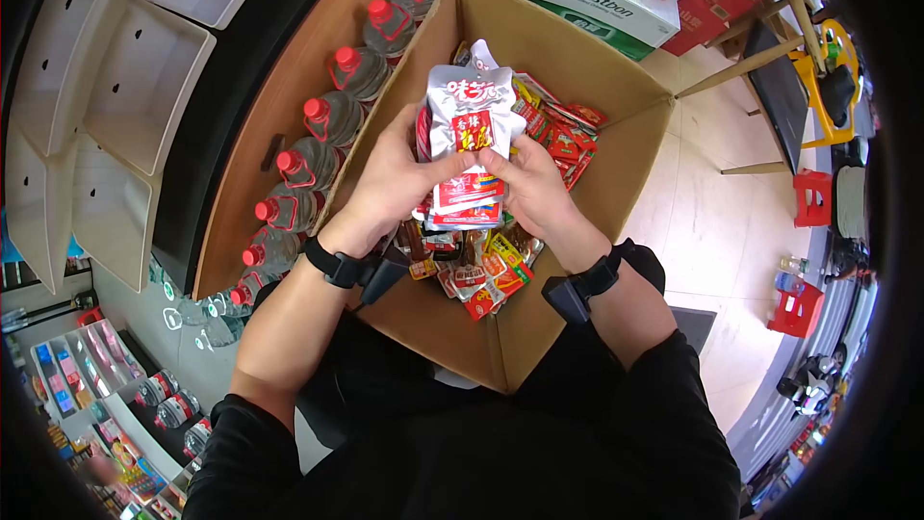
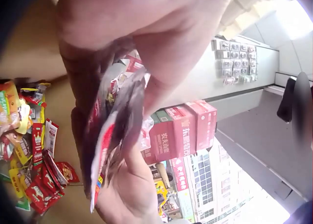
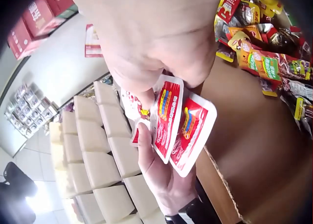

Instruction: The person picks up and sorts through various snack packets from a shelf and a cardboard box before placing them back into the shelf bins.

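Above an open cardboard box (image 1: 616, 149), both hands grip a small stack of silver and red snack packets (image 1: 470, 116). The left hand (image 1: 390, 178) holds its left edge, the right hand (image 1: 539, 193) its right edge, with both thumbs on the front. Seen from the left wrist, the packets (image 2: 105, 150) stand edge-on between the hands. In the right wrist view, red and white packets (image 3: 193, 131) fan out below the right hand (image 3: 151, 38). Mixed snack packets (image 1: 486, 274) lie loose in the box.
Red-capped water bottles (image 1: 313, 116) line the box's left side. White bins (image 1: 144, 77) stand at the upper left. A Cestbon carton (image 1: 602, 5) is behind the box; a chair (image 1: 770, 87) and red stools (image 1: 797, 308) are at the right.
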The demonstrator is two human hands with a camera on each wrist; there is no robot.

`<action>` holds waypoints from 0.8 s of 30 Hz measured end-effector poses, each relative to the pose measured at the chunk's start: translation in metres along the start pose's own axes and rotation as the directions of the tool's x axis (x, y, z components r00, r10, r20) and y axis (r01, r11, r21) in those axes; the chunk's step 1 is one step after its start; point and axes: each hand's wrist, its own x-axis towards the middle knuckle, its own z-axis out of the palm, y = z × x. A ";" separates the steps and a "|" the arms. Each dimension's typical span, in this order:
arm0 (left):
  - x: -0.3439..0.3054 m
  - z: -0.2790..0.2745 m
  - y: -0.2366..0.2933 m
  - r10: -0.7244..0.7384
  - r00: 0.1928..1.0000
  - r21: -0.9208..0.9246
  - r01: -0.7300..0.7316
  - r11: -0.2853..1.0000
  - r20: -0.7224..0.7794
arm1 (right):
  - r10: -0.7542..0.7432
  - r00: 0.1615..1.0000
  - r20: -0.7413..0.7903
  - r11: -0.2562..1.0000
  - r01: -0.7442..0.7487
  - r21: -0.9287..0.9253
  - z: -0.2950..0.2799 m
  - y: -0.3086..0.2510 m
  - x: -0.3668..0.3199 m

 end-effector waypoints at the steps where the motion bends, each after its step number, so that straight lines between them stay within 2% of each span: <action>1: 0.000 0.000 0.005 -0.018 1.000 -0.101 0.017 0.995 -0.011 | 0.017 1.000 0.011 0.997 -0.017 0.072 -0.001 -0.002 0.000; 2: 0.002 -0.003 0.005 -0.017 1.000 -0.100 0.016 0.995 -0.008 | 0.032 0.999 0.024 0.989 -0.036 0.143 -0.001 -0.004 -0.001; 6: 0.001 -0.007 0.013 -0.009 0.999 -0.116 0.013 0.993 0.035 | -0.036 0.995 0.093 0.989 0.022 0.146 -0.002 -0.005 0.001; 8: -0.001 -0.009 0.021 -0.149 0.989 -0.299 0.148 0.943 0.020 | -0.050 0.992 0.114 0.992 0.036 0.118 0.001 -0.007 0.001; 10: -0.003 -0.011 0.020 -0.129 0.991 -0.288 0.129 0.949 0.019 | -0.073 0.989 0.127 0.997 0.074 -0.003 0.000 -0.008 0.003; 18: -0.002 -0.016 0.012 -0.069 0.997 -0.359 0.081 0.930 0.046 | -0.022 0.982 0.189 1.000 0.018 0.021 -0.004 -0.016 0.003; 20: -0.001 -0.015 0.011 -0.026 1.000 -0.217 0.026 0.976 0.003 | -0.023 0.982 0.185 1.000 0.019 0.023 -0.003 -0.018 0.003; 21: 0.002 -0.015 0.009 -0.023 1.000 -0.216 0.023 0.976 0.005 | -0.038 0.989 0.140 0.999 0.042 -0.021 -0.004 -0.018 0.003; 22: 0.004 -0.015 0.005 0.015 0.998 -0.211 -0.029 0.977 -0.066 | -0.053 0.994 0.095 0.996 0.059 -0.065 -0.004 -0.018 0.002; 23: 0.006 -0.016 0.002 0.055 0.989 -0.201 -0.082 0.976 -0.138 | -0.112 0.993 0.036 0.991 0.114 -0.062 -0.005 -0.021 0.004; 24: 0.009 -0.019 0.000 0.061 0.988 -0.196 -0.088 0.977 -0.142 | -0.131 0.991 -0.007 0.991 0.131 -0.003 -0.007 -0.025 0.003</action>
